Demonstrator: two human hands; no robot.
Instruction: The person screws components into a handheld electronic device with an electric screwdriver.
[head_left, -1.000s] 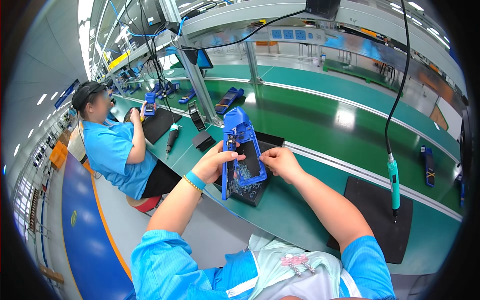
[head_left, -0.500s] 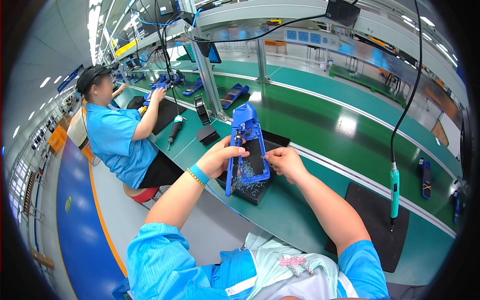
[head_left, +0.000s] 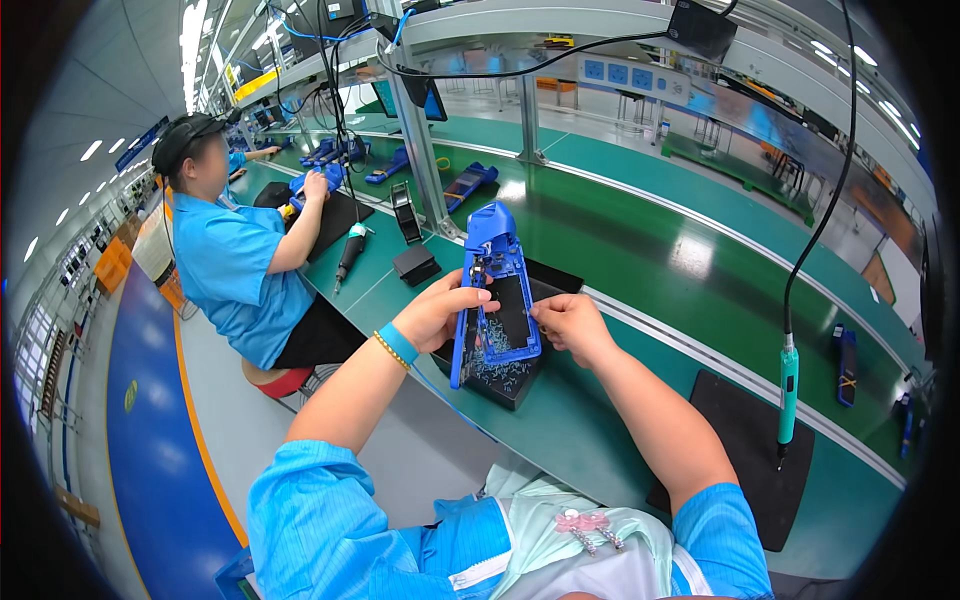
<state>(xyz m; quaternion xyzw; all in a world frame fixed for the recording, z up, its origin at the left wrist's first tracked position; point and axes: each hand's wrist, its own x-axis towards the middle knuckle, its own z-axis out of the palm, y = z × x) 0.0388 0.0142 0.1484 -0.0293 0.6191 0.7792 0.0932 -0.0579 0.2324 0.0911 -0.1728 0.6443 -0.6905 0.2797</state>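
My left hand (head_left: 437, 315) grips a blue handheld device housing (head_left: 494, 228) by its left side, thumb laid across the front. The housing is tilted upright, with its hollow, open frame facing me and some small parts showing near the upper left. At the housing's right edge, the thumb and fingers of my right hand (head_left: 574, 328) are pinched together; whatever lies between them is too small to make out. Below and behind the housing sits a black tray (head_left: 556, 277) on the green bench. Many tiny screws (head_left: 508, 378) lie scattered in it.
A teal electric screwdriver (head_left: 788, 395) hangs on a cable over a black mat (head_left: 742, 430) at the right. Another screwdriver (head_left: 350, 252) lies left, near a small black box (head_left: 416, 265). A co-worker (head_left: 235, 245) sits at the left. More blue devices (head_left: 470, 186) lie on the green conveyor.
The view has shifted slightly. Both hands keep nearly the same place on the housing, and the right fingers stay pinched at its edge. Another person's arm now shows beyond the co-worker.
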